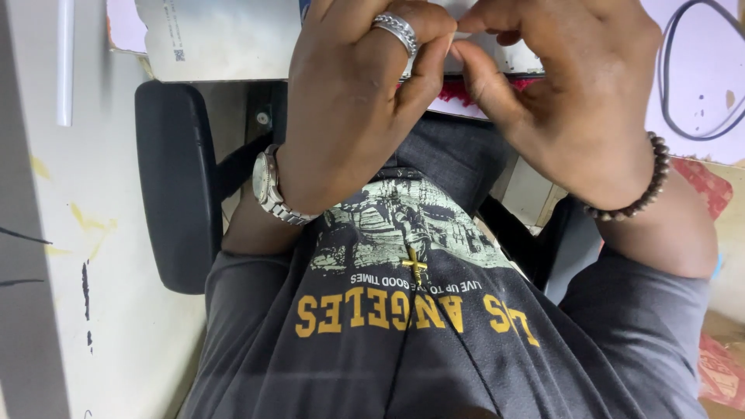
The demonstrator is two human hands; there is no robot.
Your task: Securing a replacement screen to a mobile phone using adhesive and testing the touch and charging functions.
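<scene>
Your left hand (353,93) and right hand (570,85) meet fingertip to fingertip, fingers curled nearly closed. Whether they pinch anything, you cannot tell. The white sheet (233,39) lies just beyond your fingertips, red fabric (458,93) beneath them.

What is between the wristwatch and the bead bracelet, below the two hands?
In the head view, only the dark grey shirt with its pale print lies between wristwatch and bead bracelet.

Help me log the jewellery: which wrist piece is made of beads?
The brown beaded bracelet at the right hand; the piece at the left hand is a silver metal-link wristwatch instead.
</scene>
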